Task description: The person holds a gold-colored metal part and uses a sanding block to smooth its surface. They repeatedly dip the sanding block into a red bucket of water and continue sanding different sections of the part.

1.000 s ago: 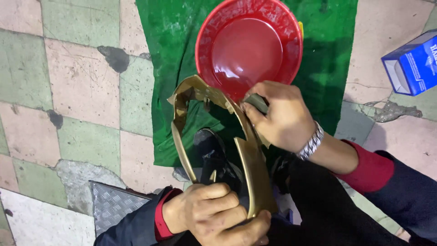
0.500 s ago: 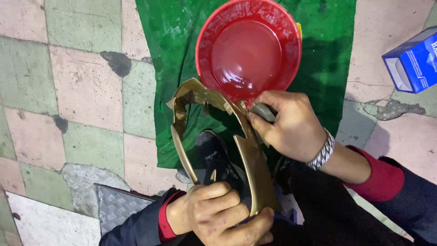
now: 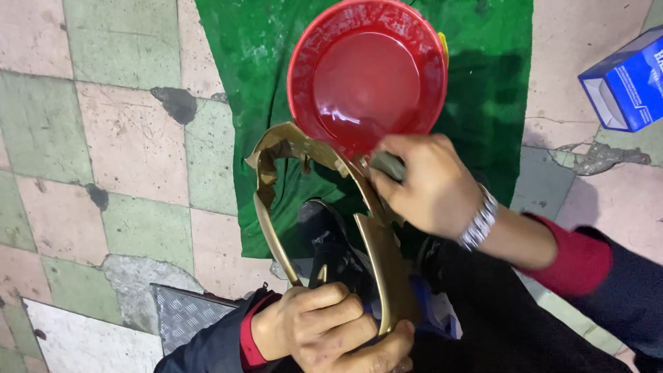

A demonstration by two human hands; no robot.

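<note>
Tiled floor (image 3: pixel 131 138), green mat (image 3: pixel 255 83), red bowl (image 3: pixel 369 76); left hand (image 3: pixel 324 335) grips gold frame (image 3: pixel 383 269), right hand (image 3: pixel 428 183) clamps pad (image 3: pixel 388 166) against it.

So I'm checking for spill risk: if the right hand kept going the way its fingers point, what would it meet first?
The right hand points up-left along the curved tan frame piece. Just ahead lies the rim of the red basin of water, probably first, though their relative heights are unclear.

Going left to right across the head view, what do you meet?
Metal tread plate on the tiled floor → left hand gripping the curved gold-coloured frame → right hand pressing a small pad to the frame → wristwatch → blue box.
</note>
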